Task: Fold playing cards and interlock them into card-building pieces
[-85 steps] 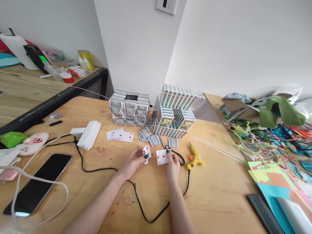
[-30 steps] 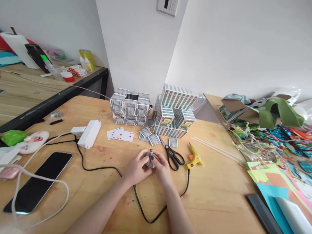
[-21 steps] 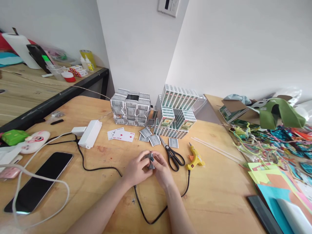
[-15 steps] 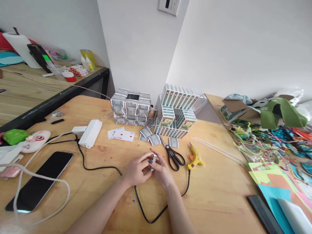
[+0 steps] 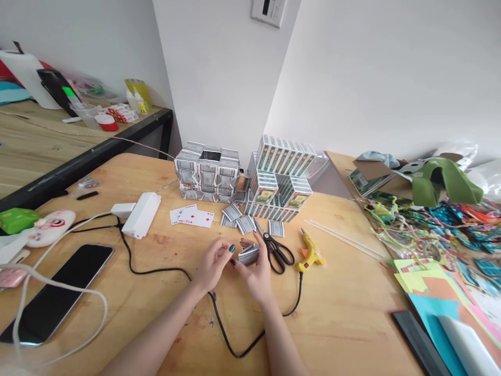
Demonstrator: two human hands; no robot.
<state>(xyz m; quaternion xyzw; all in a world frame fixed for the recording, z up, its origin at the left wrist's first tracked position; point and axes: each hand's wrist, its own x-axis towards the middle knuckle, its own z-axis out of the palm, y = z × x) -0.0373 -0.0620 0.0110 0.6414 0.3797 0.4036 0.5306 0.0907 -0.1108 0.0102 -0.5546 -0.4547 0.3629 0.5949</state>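
My right hand (image 5: 256, 274) grips a folded playing card (image 5: 248, 255) with a grey patterned back, bent between thumb and fingers. Just left of it, my left hand (image 5: 213, 265) is closed, its thumb against curled fingers; whatever may be in them is hidden. Black-handled scissors (image 5: 277, 253) lie right of my right hand, and past them a yellow hot glue gun (image 5: 311, 251). Cut card pieces (image 5: 246, 223) lie beyond my hands, beside face-up playing cards (image 5: 202, 219). Behind these stand a hollow box built of folded cards (image 5: 209, 175) and a stacked structure of green-and-white card boxes (image 5: 285, 156).
A white power adapter (image 5: 141, 215), a phone (image 5: 58, 290) and looping white cable are on the left. The glue gun's black cord (image 5: 238, 356) curves below my forearms. Clear sticks (image 5: 344, 239) lie right, near coloured paper (image 5: 438, 308) and tangled craft material (image 5: 422, 230).
My hands have drawn slightly apart. The folded card, edge-on between both hands before, now shows its patterned back in my right hand. The view has shifted a little.
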